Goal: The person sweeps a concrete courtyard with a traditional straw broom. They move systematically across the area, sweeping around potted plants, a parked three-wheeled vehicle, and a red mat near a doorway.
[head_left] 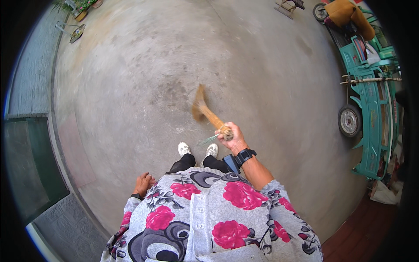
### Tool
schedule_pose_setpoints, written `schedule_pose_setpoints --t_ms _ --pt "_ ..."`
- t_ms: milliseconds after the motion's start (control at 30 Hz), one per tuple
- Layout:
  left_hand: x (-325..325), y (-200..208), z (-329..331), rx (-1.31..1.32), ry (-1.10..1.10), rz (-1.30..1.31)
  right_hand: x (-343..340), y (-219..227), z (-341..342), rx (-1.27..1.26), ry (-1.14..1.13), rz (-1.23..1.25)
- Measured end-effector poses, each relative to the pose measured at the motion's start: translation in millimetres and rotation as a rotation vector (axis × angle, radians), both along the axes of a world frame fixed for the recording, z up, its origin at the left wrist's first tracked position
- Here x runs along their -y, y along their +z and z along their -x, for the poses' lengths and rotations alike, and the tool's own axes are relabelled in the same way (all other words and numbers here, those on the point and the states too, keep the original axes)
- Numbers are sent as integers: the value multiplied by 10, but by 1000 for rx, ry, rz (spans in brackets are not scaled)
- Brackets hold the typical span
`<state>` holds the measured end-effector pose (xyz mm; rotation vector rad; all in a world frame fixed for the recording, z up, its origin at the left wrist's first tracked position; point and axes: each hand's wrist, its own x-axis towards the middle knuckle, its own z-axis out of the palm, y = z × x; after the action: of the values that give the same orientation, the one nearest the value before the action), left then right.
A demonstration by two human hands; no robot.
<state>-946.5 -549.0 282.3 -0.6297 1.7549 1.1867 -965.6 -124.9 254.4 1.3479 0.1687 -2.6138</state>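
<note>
My right hand is wrapped round the upper end of a short straw broom. The broom slants forward and left, its brown bristle head blurred by motion over the concrete floor. A thin greenish loop of cord hangs from the handle beside my fingers. Down at my left side, my left hand hangs loose and holds nothing, its fingers slightly bent and apart. A black band with a blue-grey device sits on my right wrist.
My white shoes stand just behind the broom. Along the right is a green cargo tricycle with a wheel facing me. A wall with a dark green panel runs down the left. Potted plants and a small wooden stool lie far off.
</note>
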Motion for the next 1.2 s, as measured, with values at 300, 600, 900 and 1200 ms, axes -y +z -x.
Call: schedule_pose_setpoints --t_ms 300,600,900,1200 --pt "119 74 180 2 74 -1 -344 387 -334 -129 46 -317" --pt "524 -341 57 98 105 16 -741 531 -918 260 -206 -374" --pt "380 -319 179 8 365 33 -958 -258 -72 216 -246 -353" --pt "-218 109 8 -289 67 227 178 -32 2021 -75 178 -297"
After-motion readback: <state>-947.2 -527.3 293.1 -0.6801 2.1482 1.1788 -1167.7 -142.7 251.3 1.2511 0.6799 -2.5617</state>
